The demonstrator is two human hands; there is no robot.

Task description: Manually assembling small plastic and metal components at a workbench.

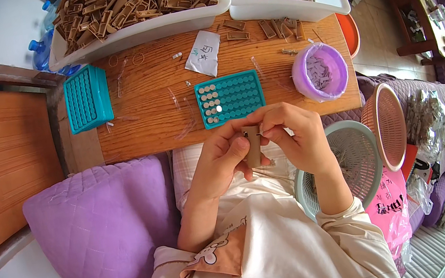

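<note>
Gripping a brown casing (pixel 255 151) near the edge of the wood-grained table (pixel 144 132), the left hand (pixel 215 159) clasps it between thumb and fingers; the right hand (pixel 295 126) pinches its upper end, any smaller part hard to make out from here. Clock positions from the casing: table, 12 o'clock; quilted purple seat (pixel 103 219), 8; brown door (pixel 7 165), 9. Writing: handwritten on a paper slip (pixel 204 53), 11; printed on a pink bag (pixel 393 225), 4.

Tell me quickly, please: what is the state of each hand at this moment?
Left hand: closed, holding the brown piece.
Right hand: curled at the piece's upper end; whether its grip is closed on anything cannot be told.
</note>
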